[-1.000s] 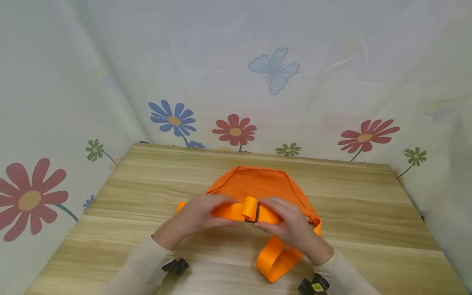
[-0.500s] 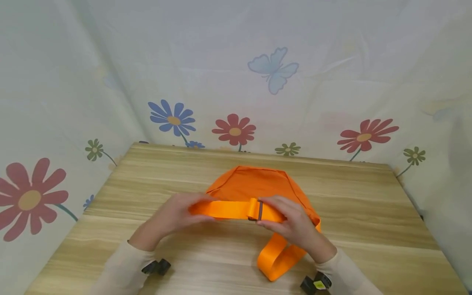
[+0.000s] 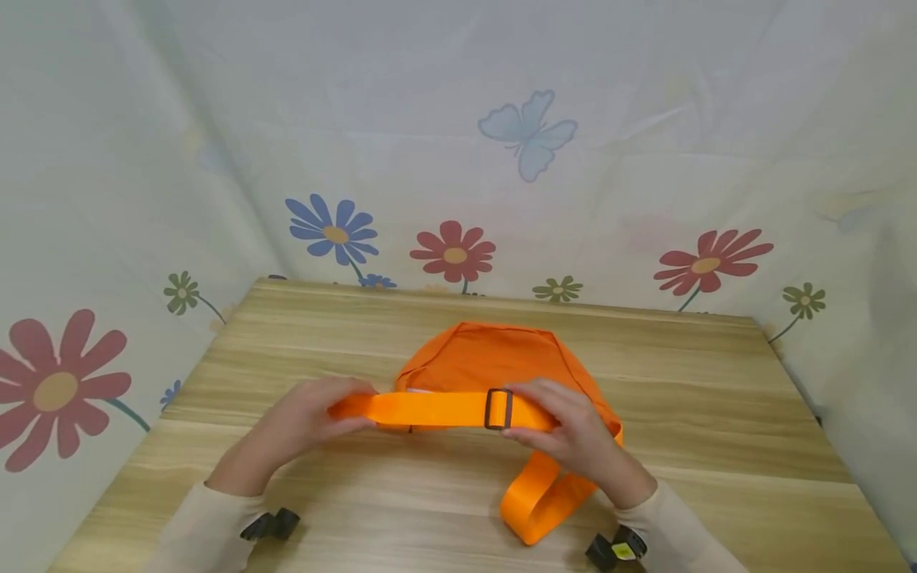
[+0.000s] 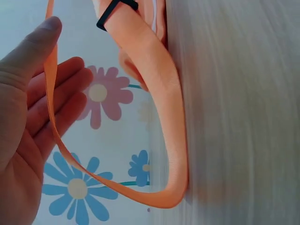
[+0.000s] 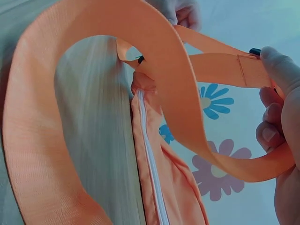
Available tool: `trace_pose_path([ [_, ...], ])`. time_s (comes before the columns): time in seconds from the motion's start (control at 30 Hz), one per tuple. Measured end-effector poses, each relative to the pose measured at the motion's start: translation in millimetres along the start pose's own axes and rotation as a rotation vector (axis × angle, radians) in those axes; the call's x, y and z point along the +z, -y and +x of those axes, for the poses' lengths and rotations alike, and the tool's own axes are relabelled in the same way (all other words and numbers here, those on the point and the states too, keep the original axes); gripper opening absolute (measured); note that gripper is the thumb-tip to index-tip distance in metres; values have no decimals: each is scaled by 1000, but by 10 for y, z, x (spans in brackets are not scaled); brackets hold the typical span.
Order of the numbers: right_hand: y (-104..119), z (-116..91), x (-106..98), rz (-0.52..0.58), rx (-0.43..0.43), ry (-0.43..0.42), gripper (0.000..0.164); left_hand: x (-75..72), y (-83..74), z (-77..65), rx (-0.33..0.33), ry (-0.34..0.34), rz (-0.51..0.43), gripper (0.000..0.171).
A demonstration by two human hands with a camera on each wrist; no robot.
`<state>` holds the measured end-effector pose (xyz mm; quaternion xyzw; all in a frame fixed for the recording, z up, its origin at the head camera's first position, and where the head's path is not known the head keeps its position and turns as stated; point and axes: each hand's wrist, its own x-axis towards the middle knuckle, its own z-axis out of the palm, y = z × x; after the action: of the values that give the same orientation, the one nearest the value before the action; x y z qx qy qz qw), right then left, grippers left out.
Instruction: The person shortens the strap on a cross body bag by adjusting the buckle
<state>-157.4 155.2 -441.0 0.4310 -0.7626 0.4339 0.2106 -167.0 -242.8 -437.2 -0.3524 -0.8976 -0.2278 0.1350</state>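
An orange fabric bag (image 3: 501,354) lies on the table, its white zipper (image 5: 150,154) showing in the right wrist view. In front of it a bright orange webbing strap (image 3: 433,409) stretches level between both hands. My left hand (image 3: 304,422) pinches the strap's left part between thumb and fingers. With thumb and fingertips, my right hand (image 3: 576,430) grips the strap beside a dark slider buckle (image 3: 489,410). Below the right hand hangs a loose strap loop (image 3: 530,509), touching the table. A second dark buckle (image 4: 108,15) shows at the top of the left wrist view.
The wood-grain table (image 3: 716,398) runs back to a flower-printed cloth backdrop (image 3: 401,143), which also rises along both sides. Small black devices are strapped at the left wrist (image 3: 272,525) and right wrist (image 3: 614,549).
My left hand has slid leftward along the strap, drawing it out straight. The bunched fold of strap at the buckle has flattened. My right hand stays nearly still at the buckle.
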Motion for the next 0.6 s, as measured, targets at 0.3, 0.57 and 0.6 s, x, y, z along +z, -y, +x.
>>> trace_pose_path([
  [0.3,25,39,14,0,-2,-20,51,115,-161,207,-57,197,-134,61],
  [0.57,32,73,60,-33,-29,-7,56,472,-598,596,11,174,-342,68],
  [0.6,38,79,62,-36,-33,-7,57,506,-649,632,4,173,-373,68],
])
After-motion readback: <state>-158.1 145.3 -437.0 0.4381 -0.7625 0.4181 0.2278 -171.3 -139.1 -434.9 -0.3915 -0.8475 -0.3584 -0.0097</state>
